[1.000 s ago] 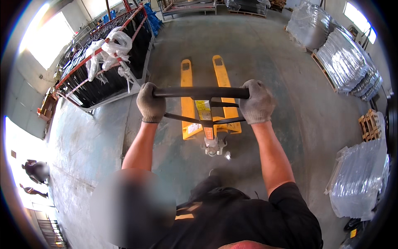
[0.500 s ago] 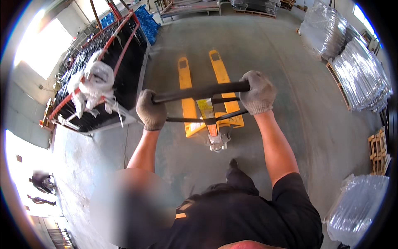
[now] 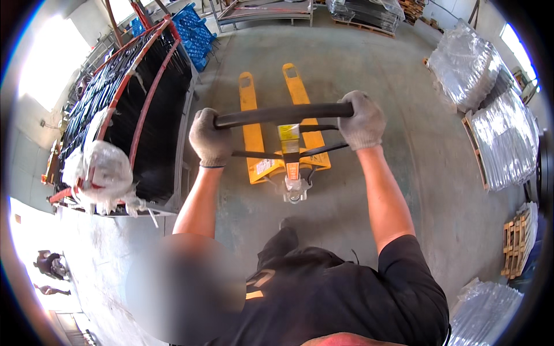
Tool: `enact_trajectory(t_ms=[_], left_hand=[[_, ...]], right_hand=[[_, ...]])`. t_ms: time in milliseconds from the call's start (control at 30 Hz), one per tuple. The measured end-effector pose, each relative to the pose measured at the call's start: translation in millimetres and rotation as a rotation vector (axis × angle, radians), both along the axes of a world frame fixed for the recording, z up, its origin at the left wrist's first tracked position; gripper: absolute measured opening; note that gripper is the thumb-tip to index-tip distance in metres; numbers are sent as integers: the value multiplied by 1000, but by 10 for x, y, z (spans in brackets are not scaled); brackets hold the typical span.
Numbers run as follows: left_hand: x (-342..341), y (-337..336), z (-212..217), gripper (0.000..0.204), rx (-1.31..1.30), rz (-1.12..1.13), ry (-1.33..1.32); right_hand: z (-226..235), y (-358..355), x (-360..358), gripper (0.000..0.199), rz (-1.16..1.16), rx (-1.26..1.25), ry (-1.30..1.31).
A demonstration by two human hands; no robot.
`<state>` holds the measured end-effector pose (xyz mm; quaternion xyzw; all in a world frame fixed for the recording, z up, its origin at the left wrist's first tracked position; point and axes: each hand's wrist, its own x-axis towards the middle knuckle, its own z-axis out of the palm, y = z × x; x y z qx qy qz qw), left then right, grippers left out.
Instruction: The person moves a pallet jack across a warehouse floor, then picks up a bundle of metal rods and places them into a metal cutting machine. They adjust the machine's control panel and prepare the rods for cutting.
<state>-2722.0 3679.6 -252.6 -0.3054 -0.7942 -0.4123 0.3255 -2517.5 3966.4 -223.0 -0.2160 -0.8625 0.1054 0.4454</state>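
Both my hands, in grey knit gloves, grip the black handle (image 3: 283,114) of a yellow pallet truck. My left hand (image 3: 210,138) is closed round the handle's left end, and my right hand (image 3: 362,120) wraps its right end. Below the grip bar, the shaft with yellow and orange labels (image 3: 290,144) runs down to the wheel assembly (image 3: 295,190). Two yellow forks (image 3: 249,118) point away from me along the floor, carrying nothing. One of my shoes shows just behind the wheels.
On the left stands a metal rack with red bars (image 3: 151,86), loaded with black sheets, and crumpled clear plastic (image 3: 104,170) hangs on its near end. Plastic-wrapped stacks (image 3: 501,138) on pallets line the right side. A grey metal frame (image 3: 262,12) stands at the far end; two people are far left.
I have moved forward with the pallet truck; the rack and wrapped stacks now sit nearer. My stepping leg has changed. Both hands keep their grip.
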Motion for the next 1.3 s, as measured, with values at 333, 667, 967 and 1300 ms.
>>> enact_trajectory(t_ms=[333,667,967,1300], left_hand=[[-2724,1947,-347,15,-125,107,-99],[-6110,3346,-638,16,-76,84,7],[-8556,4928,-929,14,-74,166,20],[-11264,6035,-1146,10,-255,98,-199]], right_hand=[[-468,2410,-3371,21,193,106,36],[-625,3640,-6453,16,121,66,-2],[-1040,5343,-9177,15,168,110,26],[-1348,6609,-12086,14,232,27,-36]])
